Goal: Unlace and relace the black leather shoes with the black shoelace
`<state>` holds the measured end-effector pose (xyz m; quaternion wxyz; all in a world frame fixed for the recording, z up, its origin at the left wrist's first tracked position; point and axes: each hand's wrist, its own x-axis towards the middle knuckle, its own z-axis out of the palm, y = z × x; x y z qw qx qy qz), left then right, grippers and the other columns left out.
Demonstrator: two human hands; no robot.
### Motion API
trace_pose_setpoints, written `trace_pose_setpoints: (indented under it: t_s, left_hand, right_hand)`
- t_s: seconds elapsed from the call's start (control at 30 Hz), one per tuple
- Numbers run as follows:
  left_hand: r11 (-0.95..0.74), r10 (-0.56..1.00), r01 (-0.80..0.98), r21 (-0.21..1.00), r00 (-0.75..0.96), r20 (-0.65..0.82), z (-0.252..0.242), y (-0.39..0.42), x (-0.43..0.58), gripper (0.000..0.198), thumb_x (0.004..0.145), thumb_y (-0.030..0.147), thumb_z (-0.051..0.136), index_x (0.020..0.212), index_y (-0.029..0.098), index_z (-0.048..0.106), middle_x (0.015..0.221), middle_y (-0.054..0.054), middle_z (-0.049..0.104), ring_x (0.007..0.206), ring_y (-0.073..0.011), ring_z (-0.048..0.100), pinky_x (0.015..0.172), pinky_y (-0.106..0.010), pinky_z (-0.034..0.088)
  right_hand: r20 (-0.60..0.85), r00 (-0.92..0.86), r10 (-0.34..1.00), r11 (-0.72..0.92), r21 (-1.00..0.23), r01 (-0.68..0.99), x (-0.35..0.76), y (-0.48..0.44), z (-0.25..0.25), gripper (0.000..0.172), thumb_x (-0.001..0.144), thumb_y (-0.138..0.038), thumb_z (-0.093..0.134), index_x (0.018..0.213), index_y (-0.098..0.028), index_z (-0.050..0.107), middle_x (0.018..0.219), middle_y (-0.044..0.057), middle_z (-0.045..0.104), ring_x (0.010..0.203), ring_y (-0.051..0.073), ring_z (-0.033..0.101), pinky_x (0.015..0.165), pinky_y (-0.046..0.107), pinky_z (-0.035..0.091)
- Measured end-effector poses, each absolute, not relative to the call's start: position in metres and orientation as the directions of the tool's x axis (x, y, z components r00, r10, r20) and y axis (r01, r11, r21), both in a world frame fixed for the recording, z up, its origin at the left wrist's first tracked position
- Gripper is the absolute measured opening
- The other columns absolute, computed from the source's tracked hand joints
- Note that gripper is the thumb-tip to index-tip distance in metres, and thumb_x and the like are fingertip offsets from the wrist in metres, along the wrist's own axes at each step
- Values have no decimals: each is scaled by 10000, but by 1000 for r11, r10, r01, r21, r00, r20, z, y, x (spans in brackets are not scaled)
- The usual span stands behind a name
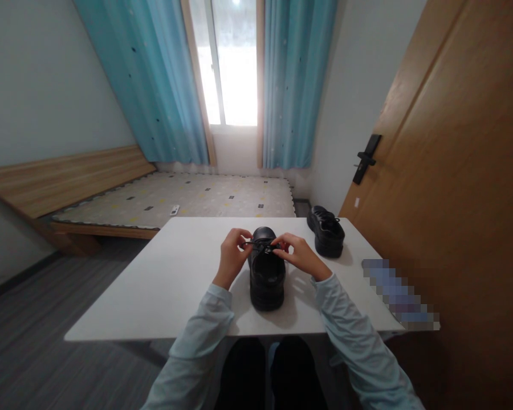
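A black lace-up shoe [267, 290] stands upright on the white table [175, 285], its heel facing me and its toe pointing away. My left hand [234, 253] is at the left of its opening, thumb and fingers pinched on a black shoelace [263, 246]. From the right, my right hand [297, 250] pinches the lace too, above the tongue. The lace stretches between both hands over the top of the shoe; its exact knot is too small to make out. Another black shoe [327, 233], with its lace in a bow, sits at the table's far right.
A blurred bluish object [399, 293] lies along the table's right edge. Close on the right stands a wooden door [453, 171] with a black handle. Beyond the table is a bed [205, 199] with a small white item [175, 210] on it.
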<state>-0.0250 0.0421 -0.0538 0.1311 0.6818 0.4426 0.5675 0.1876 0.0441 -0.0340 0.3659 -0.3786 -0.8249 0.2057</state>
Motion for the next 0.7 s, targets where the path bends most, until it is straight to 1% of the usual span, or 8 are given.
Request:
trace_pose_setpoints:
  t_s: [0.07,0.13,0.23,0.33,0.43,0.5,0.63,0.7]
  left_hand:
    - [-550,725,484,680,-127,677,-54,43,-25,104,730,121,583,809,188,582,798,0,575,670,-104,531,656,-241,488]
    - [-525,708,463,714,-227,668,-54,43,-23,76,761,194,613,833,187,590,835,-15,589,692,-112,544,643,-243,506]
    - [-515,720,370,774,-303,624,-54,42,-20,155,774,291,650,868,185,586,883,-28,603,743,-125,596,618,-233,521]
    - [-509,790,225,831,-261,555,-53,41,-15,147,809,307,608,877,182,571,874,-17,606,696,-119,640,608,-235,532]
    - [-480,851,121,869,-176,495,-53,41,-12,144,833,315,568,885,181,561,760,14,587,567,-97,617,569,-230,526]
    - [-472,864,105,875,-145,483,-53,41,-11,159,834,333,565,885,182,560,719,22,576,546,-95,605,544,-219,512]
    - [-481,865,103,871,-106,491,-51,39,-10,212,816,392,587,836,183,560,720,22,581,515,-78,543,485,-199,451]
    - [-485,861,129,865,-101,498,-50,38,-10,221,809,402,596,810,183,570,709,19,585,543,-86,538,485,-197,428]
  right_hand:
    - [441,-445,779,622,-626,470,188,44,-34,144,806,-229,639,941,-179,655,774,3,571,637,111,529,654,262,444]
    - [433,-442,786,614,-634,470,188,43,-33,150,806,-232,639,946,-177,650,795,12,590,642,114,533,653,264,447]
    - [422,-444,790,607,-640,471,188,43,-33,156,814,-247,637,952,-174,644,819,21,606,659,120,544,659,267,448]
    - [420,-448,789,608,-640,470,188,42,-32,164,816,-254,640,957,-170,640,815,20,605,659,122,546,667,272,447]
    - [432,-444,785,615,-631,473,188,42,-32,164,815,-260,644,952,-170,639,823,24,614,665,125,545,683,280,447]
    - [437,-437,787,614,-628,478,188,42,-32,166,808,-263,652,945,-170,640,826,26,621,671,129,547,686,282,447]
    - [434,-427,793,606,-635,480,189,42,-33,168,799,-243,656,947,-165,641,826,24,624,652,123,544,679,279,448]
    - [441,-428,789,612,-628,480,189,43,-33,167,799,-235,652,953,-169,639,831,24,624,653,120,541,683,278,447]
